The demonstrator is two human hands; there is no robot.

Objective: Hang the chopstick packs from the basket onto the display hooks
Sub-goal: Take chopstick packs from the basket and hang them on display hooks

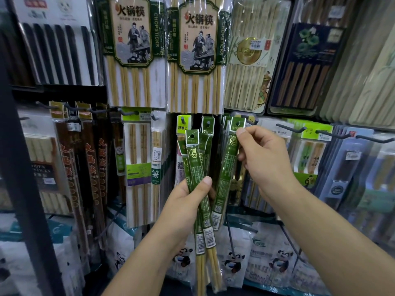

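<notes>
My left hand (188,197) grips a small bunch of narrow green chopstick packs (195,167) at mid-length, their punched tops fanned upward and the bamboo tips hanging below. My right hand (263,154) pinches the top of one more green pack (226,167), holding its hang hole up at a dark display hook (249,120). Whether the hole is over the hook tip I cannot tell. More of the same green packs hang just behind it. The basket is not in view.
The wall is dense with hanging chopstick packs: large bamboo sets (132,52) above, red-lettered dark packs (89,167) at left, boxed sets (307,65) at right. Bare hook tips (290,128) jut out to the right. Panda-printed bags (277,261) line the shelf below.
</notes>
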